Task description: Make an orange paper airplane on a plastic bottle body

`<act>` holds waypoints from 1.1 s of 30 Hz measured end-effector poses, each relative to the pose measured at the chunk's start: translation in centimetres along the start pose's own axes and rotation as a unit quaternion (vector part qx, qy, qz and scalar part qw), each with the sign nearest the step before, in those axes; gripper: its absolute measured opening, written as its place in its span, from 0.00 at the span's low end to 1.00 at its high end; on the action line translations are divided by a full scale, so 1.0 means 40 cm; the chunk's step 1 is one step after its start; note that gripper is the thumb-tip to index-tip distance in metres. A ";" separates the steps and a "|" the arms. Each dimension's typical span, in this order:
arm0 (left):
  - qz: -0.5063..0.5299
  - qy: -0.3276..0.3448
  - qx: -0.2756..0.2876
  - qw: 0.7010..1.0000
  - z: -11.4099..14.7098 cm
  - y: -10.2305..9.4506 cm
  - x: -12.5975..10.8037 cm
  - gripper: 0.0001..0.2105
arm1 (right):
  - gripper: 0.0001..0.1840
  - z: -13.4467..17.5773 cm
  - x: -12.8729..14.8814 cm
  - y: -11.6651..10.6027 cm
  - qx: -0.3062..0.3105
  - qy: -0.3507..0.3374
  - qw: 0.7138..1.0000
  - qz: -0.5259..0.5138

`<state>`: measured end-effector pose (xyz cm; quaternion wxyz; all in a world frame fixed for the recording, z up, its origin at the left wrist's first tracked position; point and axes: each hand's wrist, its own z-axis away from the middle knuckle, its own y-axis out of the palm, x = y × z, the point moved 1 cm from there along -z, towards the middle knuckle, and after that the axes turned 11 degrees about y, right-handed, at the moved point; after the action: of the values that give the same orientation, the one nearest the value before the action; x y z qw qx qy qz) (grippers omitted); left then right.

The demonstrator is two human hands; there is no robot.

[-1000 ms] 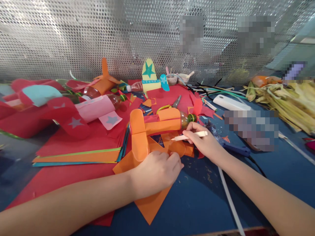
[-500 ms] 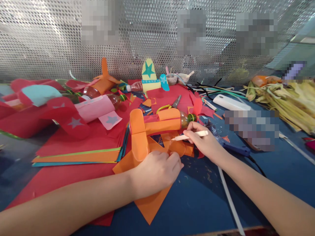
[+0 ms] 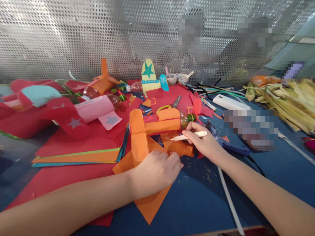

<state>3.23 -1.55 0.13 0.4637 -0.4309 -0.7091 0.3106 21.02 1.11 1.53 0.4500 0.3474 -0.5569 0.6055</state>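
My right hand [image 3: 205, 144] pinches a white felt-tip pen [image 3: 194, 135], its tip pointing left and down at a piece of orange paper [image 3: 169, 146]. Across the orange sheet [image 3: 154, 206] lies my left hand [image 3: 156, 172], fingers curled and pressed down on the paper; their tips are hidden. Just behind both hands lies a plastic bottle wrapped in orange and red paper [image 3: 162, 125], with a green neck facing right. Its rounded orange wing piece [image 3: 139, 146] reaches down toward my left wrist. Whether the pen tip touches the paper, I cannot tell.
Coloured paper sheets [image 3: 78, 146] are stacked at left, near other paper-covered bottles [image 3: 94, 108]. Scissors [image 3: 176, 101] lie behind the orange bottle. A blue glue gun [image 3: 235, 148] with a cord and a white stick [image 3: 230, 200] lie right. Dried husks [image 3: 290, 101] sit far right.
The pen and my right hand have shifted very slightly left. My left hand and the paper stay in place.
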 end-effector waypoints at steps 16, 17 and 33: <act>-0.001 0.003 -0.005 1.000 -0.001 -0.003 0.002 0.09 | 0.12 0.001 0.003 -0.002 -0.010 0.008 1.000 0.007; -0.001 0.003 -0.007 1.000 -0.001 -0.003 0.003 0.09 | 0.12 0.002 0.003 -0.002 -0.014 0.007 1.000 0.009; 0.004 0.000 -0.001 1.000 -0.001 0.000 0.003 0.09 | 0.12 -0.001 -0.001 -0.004 -0.032 0.011 0.999 0.003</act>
<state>3.24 -1.44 0.17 0.4618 -0.4339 -0.7081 0.3116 21.18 1.12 1.56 0.4651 0.3246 -0.5719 0.5927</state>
